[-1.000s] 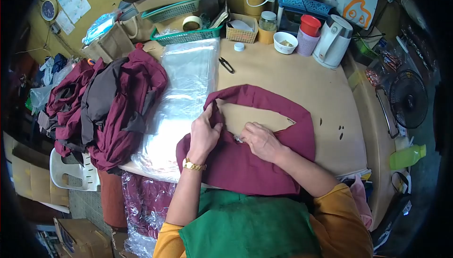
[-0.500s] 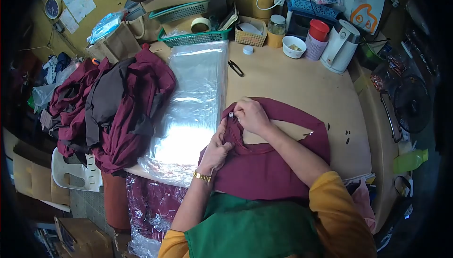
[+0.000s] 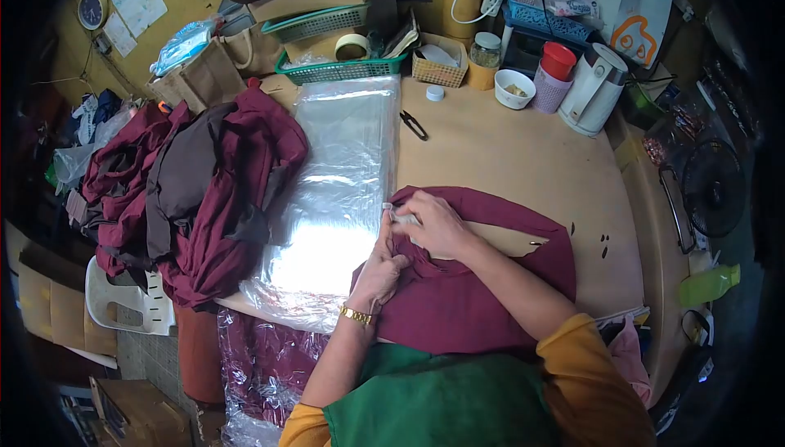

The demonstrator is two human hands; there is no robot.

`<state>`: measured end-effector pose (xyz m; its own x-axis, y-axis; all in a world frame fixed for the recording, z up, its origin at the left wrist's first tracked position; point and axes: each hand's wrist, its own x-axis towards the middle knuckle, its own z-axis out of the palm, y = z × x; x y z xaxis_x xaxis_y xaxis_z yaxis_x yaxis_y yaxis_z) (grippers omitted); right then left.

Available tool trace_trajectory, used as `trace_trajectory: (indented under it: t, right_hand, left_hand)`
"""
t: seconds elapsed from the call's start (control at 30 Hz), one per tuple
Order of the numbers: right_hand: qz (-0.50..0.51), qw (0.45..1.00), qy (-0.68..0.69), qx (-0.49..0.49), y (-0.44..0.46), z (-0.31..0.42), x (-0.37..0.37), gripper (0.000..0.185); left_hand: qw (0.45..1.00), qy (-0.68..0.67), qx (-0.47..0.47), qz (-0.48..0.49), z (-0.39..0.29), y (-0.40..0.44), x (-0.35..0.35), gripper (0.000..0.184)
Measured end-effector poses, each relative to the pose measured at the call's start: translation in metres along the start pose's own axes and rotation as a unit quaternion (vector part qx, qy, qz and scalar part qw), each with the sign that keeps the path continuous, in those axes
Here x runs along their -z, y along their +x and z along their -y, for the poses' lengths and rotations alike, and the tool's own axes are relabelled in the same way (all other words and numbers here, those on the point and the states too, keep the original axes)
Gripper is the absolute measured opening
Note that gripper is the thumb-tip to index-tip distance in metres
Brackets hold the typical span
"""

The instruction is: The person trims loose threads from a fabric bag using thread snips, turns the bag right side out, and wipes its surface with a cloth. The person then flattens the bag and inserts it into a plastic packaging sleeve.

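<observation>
A maroon garment (image 3: 470, 312) lies spread before me, with an open loop of fabric at its upper part and bare tabletop showing through. My left hand (image 3: 379, 274) is closed on the garment's left edge, its index finger stretched upward along the cloth. Beside that fingertip sits a small white piece (image 3: 388, 206), too small to name. Just to the right, my right hand (image 3: 433, 224) has its fingers bent and drawn together over the same edge. Something whitish shows under them, blurred. A small shiny metal piece (image 3: 536, 243) lies at the right side of the loop.
Clear plastic bags (image 3: 343, 152) are stacked left of the garment, beside a heap of maroon and dark grey clothes (image 3: 192, 189). Black thread snips (image 3: 414, 125) lie behind. Along the back stand a green basket (image 3: 343, 69), a white bowl (image 3: 514, 89) and a kettle (image 3: 592, 91).
My right hand has shifted slightly, its fingers now lower against the edge and showing a whitish bit beneath. My left index finger now points up beside the white piece.
</observation>
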<state>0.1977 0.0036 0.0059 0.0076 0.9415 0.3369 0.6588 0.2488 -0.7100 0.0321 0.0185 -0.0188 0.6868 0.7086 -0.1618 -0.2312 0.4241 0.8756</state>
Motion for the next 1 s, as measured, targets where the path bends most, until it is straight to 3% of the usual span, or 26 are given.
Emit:
trace_trajectory:
  t: [0.17, 0.23, 0.27, 0.37, 0.43, 0.57, 0.63, 0.77, 0.87, 1.0]
  right_hand:
    - [-0.026, 0.999, 0.016, 0.015, -0.03, 0.001, -0.007, 0.01]
    - [-0.035, 0.999, 0.03, -0.011, -0.011, -0.011, -0.01, 0.005]
    - [-0.071, 0.997, 0.021, 0.014, 0.001, -0.017, -0.014, 0.006]
    - [-0.069, 0.996, -0.021, 0.06, 0.006, -0.012, -0.022, 0.003]
    - [-0.053, 0.997, -0.009, 0.064, -0.016, 0.006, -0.016, 0.003]
    - [-0.032, 0.998, 0.012, 0.048, -0.023, 0.007, -0.018, 0.002]
    - [-0.036, 0.999, 0.02, 0.029, -0.003, -0.001, -0.023, 0.004]
    - [-0.085, 0.996, -0.03, 0.01, 0.006, -0.004, -0.028, 0.004]
    - [0.011, 0.997, -0.067, 0.036, -0.028, 0.026, 0.0, 0.009]
    - [0.016, 0.999, 0.009, -0.03, -0.061, 0.027, 0.02, 0.008]
  left_hand:
    - [0.999, -0.029, 0.018, 0.013, 0.002, -0.001, -0.001, 0.105]
    - [0.991, 0.119, -0.052, -0.015, 0.01, 0.003, 0.006, 0.107]
    - [0.991, 0.119, -0.051, -0.013, 0.012, 0.003, 0.007, 0.107]
    - [0.997, 0.072, -0.038, -0.01, 0.008, 0.003, 0.005, 0.107]
    - [0.999, -0.032, 0.019, 0.01, -0.001, -0.001, -0.001, 0.108]
    - [0.997, -0.039, 0.071, 0.011, -0.002, -0.003, -0.002, 0.108]
    - [0.998, 0.065, -0.01, -0.017, 0.002, 0.001, 0.001, 0.109]
    - [0.999, 0.021, -0.037, 0.009, 0.006, 0.002, 0.003, 0.11]
    - [0.998, -0.048, 0.03, 0.01, 0.0, 0.0, 0.002, 0.108]
    - [1.0, -0.016, -0.021, 0.003, -0.002, 0.0, -0.004, 0.109]
